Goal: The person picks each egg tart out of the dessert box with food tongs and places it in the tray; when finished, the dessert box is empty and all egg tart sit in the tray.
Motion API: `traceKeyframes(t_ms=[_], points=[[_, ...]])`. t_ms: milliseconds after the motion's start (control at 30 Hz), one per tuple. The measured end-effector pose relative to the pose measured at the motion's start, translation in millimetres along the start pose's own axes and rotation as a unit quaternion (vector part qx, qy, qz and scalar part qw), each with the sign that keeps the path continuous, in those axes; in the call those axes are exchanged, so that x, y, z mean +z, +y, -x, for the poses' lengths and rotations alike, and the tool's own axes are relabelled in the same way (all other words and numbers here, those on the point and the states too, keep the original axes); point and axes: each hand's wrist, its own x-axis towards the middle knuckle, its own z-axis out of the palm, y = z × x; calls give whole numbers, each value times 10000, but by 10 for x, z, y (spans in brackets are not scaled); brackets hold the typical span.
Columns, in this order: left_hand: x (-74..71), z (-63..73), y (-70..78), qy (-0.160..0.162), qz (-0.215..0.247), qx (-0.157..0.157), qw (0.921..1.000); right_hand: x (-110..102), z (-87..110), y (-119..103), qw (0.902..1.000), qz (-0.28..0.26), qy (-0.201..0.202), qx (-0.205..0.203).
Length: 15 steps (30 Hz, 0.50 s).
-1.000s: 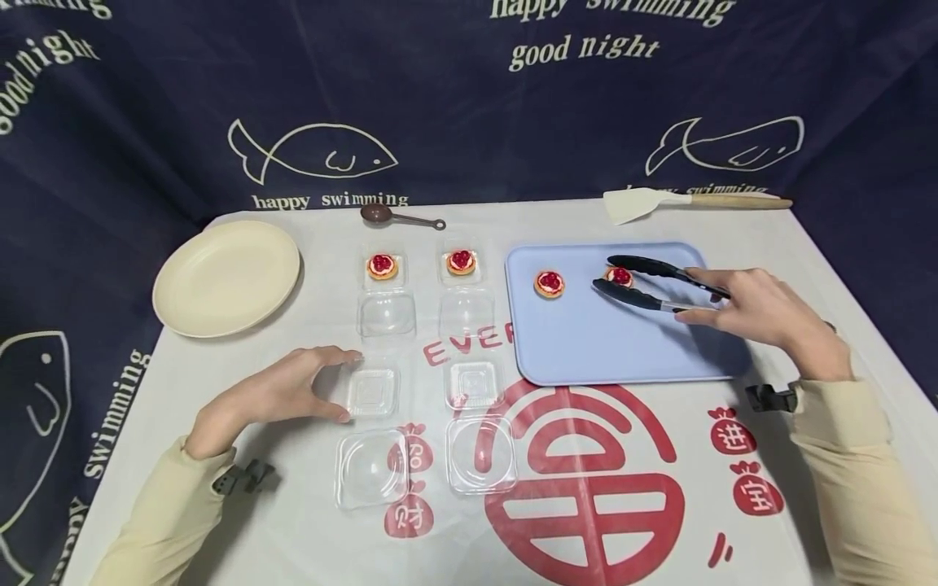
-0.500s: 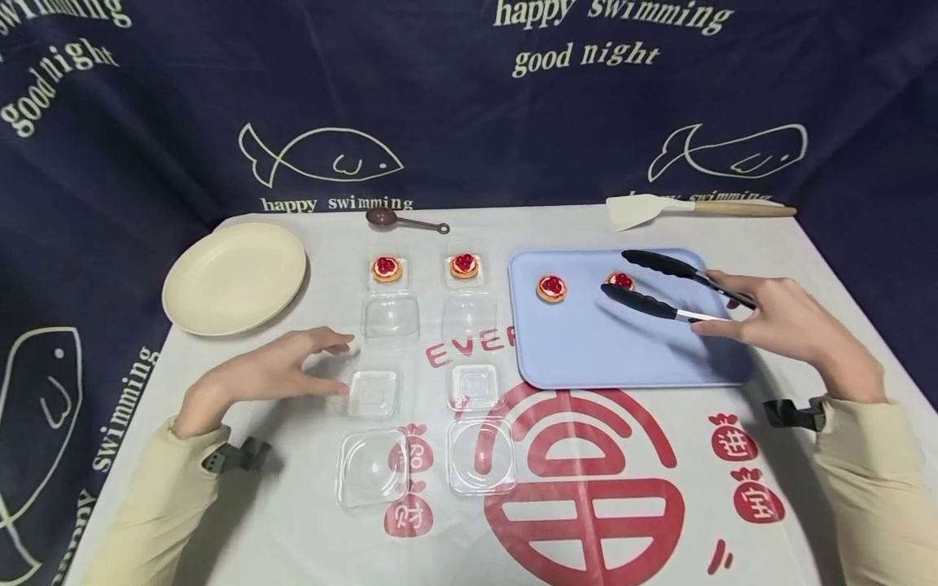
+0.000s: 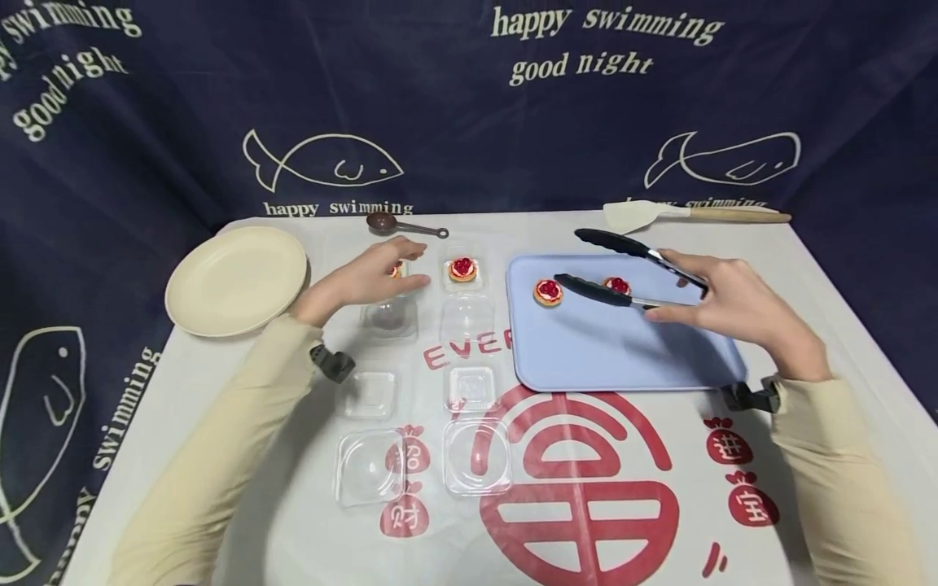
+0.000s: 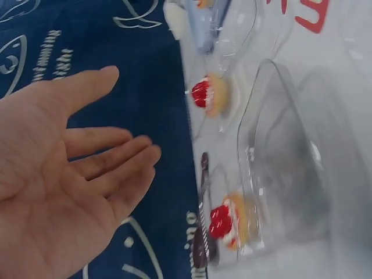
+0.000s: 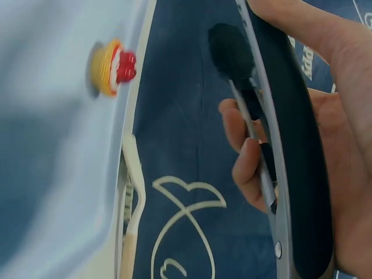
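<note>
My right hand (image 3: pixel 733 305) grips black-tipped tongs (image 3: pixel 597 290), spread apart over the blue tray (image 3: pixel 630 358) with nothing between their tips. Two small tarts with red topping lie on the tray: the left tart (image 3: pixel 548 292) and the right tart (image 3: pixel 616 286), partly covered by the tongs. My left hand (image 3: pixel 366 273) hovers over the back-left clear plastic box, fingers extended and thumb apart, holding nothing; it hides much of the tart (image 4: pixel 229 224) in that box. Beside it, another tart (image 3: pixel 462 269) sits in a second clear box with its lid (image 3: pixel 467 317) folded open toward me.
Nearer to me, two more clear boxes (image 3: pixel 369 395) (image 3: pixel 472 389) lie with lids open. A cream plate (image 3: pixel 236 281) stands at the left. Along the back edge are a brown measuring spoon (image 3: pixel 403 225) and a white spatula (image 3: pixel 633 215) with a wooden handle.
My left hand has moved from beside the front-left box up to the back-left box. The tongs have opened, released the right tart, risen off it and swung left.
</note>
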Motion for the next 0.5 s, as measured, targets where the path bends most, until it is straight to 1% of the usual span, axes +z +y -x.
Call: traceKeyframes(t_ms=[67, 133, 233, 300, 500], points=[[11, -137, 9, -264, -196, -190, 9993, 11, -83, -76, 9999, -69, -58, -134], [26, -257, -2, -547, -462, -356, 9968, 21, -162, -142, 9995, -90, -153, -250], [51, -392, -6, -880, -707, -537, 9922, 42, -269, -222, 9986, -122, -324, -396], [68, -455, -3, -957, -790, -570, 9906, 73, -347, -269, 9979, -134, -413, -490], [146, -549, 20, -1133, -847, -592, 9882, 185, -613, -409, 9933, -247, -715, -869]])
